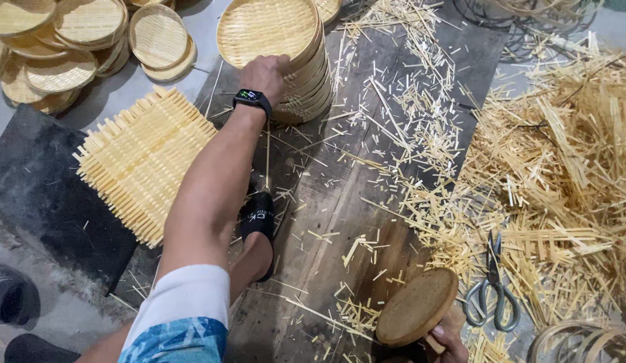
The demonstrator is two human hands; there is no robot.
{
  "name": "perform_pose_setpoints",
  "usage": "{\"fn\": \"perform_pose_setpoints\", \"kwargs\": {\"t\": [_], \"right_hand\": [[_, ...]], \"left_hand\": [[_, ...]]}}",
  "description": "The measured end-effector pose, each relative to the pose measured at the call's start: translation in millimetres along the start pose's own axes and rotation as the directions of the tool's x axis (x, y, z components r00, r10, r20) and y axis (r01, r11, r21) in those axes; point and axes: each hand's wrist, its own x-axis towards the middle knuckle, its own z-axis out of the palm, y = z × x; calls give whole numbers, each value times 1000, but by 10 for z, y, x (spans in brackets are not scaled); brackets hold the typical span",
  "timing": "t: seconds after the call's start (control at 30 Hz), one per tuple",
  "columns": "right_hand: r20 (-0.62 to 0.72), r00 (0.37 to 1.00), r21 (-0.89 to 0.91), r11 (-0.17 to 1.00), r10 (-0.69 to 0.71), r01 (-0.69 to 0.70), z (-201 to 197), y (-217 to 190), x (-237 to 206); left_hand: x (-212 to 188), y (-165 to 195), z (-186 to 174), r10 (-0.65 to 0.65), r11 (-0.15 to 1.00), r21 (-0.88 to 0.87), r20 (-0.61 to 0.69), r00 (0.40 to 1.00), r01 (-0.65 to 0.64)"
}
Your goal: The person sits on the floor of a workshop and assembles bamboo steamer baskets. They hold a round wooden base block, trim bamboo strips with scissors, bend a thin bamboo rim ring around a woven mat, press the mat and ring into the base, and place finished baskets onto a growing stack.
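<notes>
Left hand (pixel 266 75) fingers curled over rim of stacked round woven bamboo trays (pixel 276 40) at twelve o'clock, right hand (pixel 449 339) fingers gripping round wooden disc (pixel 417 306) at five o'clock, grey scissors (pixel 493 289) just beside

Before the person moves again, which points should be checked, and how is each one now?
1. Left hand grips the stack of woven trays: ok.
2. The stack stands straight: not ok, it leans slightly.
3. Right hand holds the round wooden disc: ok.
4. Scissors lie apart from both hands: ok.
5. The board is free of bamboo scraps: not ok.
6. Flat woven mat is finished: cannot tell.
</notes>
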Motion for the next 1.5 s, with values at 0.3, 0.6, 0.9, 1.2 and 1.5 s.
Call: {"fn": "perform_pose_setpoints", "kwargs": {"t": [0.3, 0.6, 0.9, 1.2, 1.5], "right_hand": [[-3, 999, -9, 999, -40, 40, -51, -1, 187], [0, 997, 17, 996, -82, 82, 352, -84, 371], [-106, 990, -349, 936, -95, 53, 1037, -205, 616], [-236, 971, -578, 807, -27, -118, 412, 254, 489], [-200, 979, -510, 856, -25, -82, 234, 266, 419]], "left_hand": [[-23, 152, -67, -38, 999, -3, 100, 994, 39], [-881, 887, 236, 123, 981, -167, 151, 981, -97], [-3432, 2151, 1102, -294, -1, -671, 709, 641, 741], [-2413, -201, -382, -345, 934, 120, 52, 937, 337], [-2117, -721, -1591, -316, 911, -165, 307, 898, 377]]}}
